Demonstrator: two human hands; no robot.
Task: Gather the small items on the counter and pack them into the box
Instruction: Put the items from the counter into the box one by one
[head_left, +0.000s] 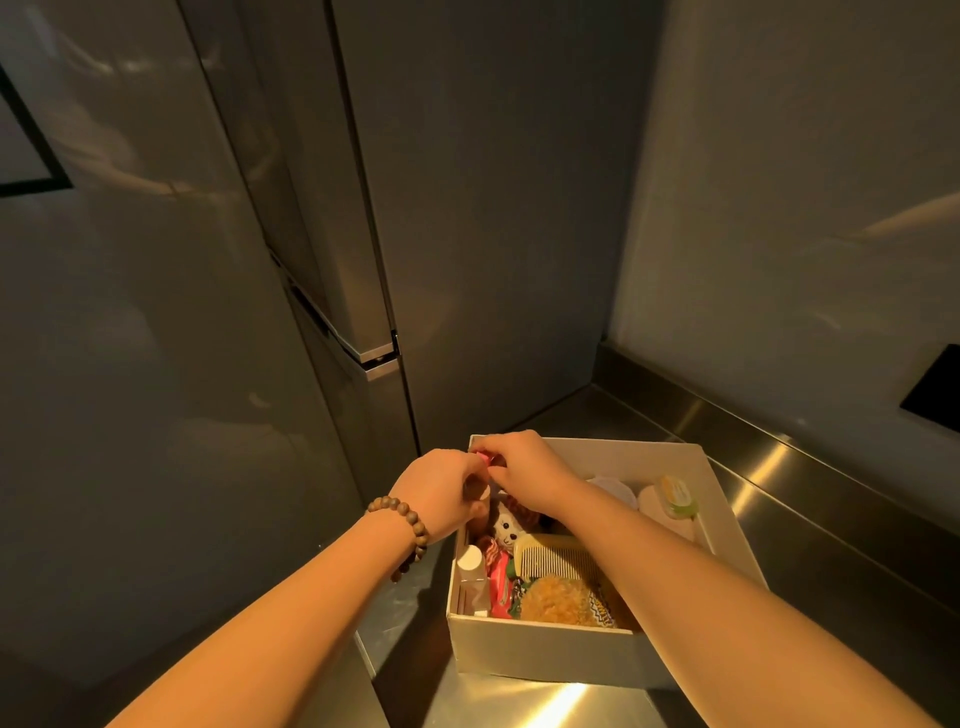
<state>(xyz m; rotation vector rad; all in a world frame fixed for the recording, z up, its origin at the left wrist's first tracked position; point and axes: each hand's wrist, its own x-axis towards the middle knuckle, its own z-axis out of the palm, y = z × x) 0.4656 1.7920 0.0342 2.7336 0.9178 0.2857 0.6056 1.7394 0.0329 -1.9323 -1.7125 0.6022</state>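
While both hands' fingers pinch a small pink item (483, 457), comb (558, 558), doll (506, 525), bottle (470, 569) beneath in box (545, 652).

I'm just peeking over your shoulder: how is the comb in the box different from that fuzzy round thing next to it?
The comb is flat, pale and straight-edged with fine teeth; the fuzzy round thing is a golden-brown, rough-textured lump. The comb lies toward the box's middle, the fuzzy thing against the box's near wall. Both lie loose inside the box, touched by neither hand.

A tall grey fridge (291, 270) fills the left, its door glossy; a pale wall (779, 182) rises right, carrying a dark panel (935, 389).
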